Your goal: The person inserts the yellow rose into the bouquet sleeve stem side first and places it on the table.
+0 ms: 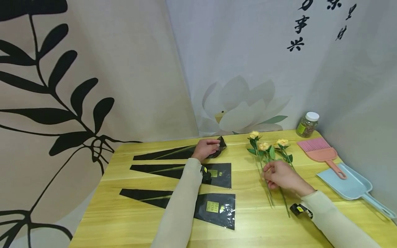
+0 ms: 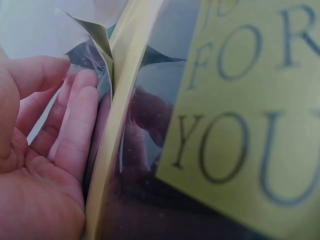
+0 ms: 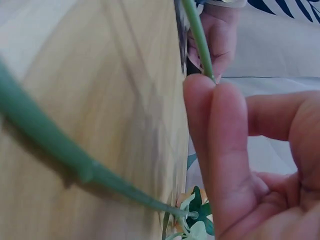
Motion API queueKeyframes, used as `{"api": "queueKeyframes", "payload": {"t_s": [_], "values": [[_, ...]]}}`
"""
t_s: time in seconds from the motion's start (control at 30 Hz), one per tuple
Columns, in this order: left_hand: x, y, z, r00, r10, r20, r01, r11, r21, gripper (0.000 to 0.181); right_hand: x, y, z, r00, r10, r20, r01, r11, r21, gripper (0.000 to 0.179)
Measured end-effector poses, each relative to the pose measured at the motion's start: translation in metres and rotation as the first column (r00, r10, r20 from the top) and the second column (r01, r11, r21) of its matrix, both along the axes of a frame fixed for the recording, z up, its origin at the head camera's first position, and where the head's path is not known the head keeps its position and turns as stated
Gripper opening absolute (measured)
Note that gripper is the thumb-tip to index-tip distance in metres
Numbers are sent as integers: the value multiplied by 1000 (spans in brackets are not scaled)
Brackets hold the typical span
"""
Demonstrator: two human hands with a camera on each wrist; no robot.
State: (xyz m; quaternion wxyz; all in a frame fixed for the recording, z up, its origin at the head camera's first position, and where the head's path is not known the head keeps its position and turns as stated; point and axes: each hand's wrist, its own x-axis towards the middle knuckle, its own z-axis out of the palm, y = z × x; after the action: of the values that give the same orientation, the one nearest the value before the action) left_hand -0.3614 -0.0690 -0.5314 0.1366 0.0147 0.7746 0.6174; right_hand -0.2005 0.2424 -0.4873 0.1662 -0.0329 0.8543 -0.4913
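Curtained-off work corner, building type unclear: printed cloths (image 1: 142, 69) behind 1 wood-grain table (image 1: 102, 213).

Left hand (image 2: 50, 175) at raised wrapper (image 2: 100, 40)

Passable btwn blk wrappers (image 1: 217, 210) & roses (image 1: 264, 146); brush (image 1: 321, 154), dustpan (image 1: 348, 187) obstruct R side.

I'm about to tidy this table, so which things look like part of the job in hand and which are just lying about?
Seemingly in the job:
Three black sleeves, the left hand holding the back one's raised end
Three yellow roses, the right hand pinching a stem

Apparently just lying about:
White-lidded jar
Pink brush
Blue dustpan
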Motion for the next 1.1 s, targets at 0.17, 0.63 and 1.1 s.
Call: {"api": "queueKeyframes", "payload": {"t_s": [0.17, 0.63, 1.1], "values": [[2, 0, 2, 1000, -1, -1, 1, 1000, 1, 23, -7, 2, 5, 1000, -28, -12, 27, 998, -59, 30], [0, -1, 3, 1000, -7, 25, 7, 1000, 5, 23, -35, -6, 11, 983, -177, -54, 159, 956, -245, 33], [2, -4, 5, 999, -43, 19, 43, 999, 21, 24, -72, -30, 14, 925, -368, -96, 298, 859, -417, 24]]}}
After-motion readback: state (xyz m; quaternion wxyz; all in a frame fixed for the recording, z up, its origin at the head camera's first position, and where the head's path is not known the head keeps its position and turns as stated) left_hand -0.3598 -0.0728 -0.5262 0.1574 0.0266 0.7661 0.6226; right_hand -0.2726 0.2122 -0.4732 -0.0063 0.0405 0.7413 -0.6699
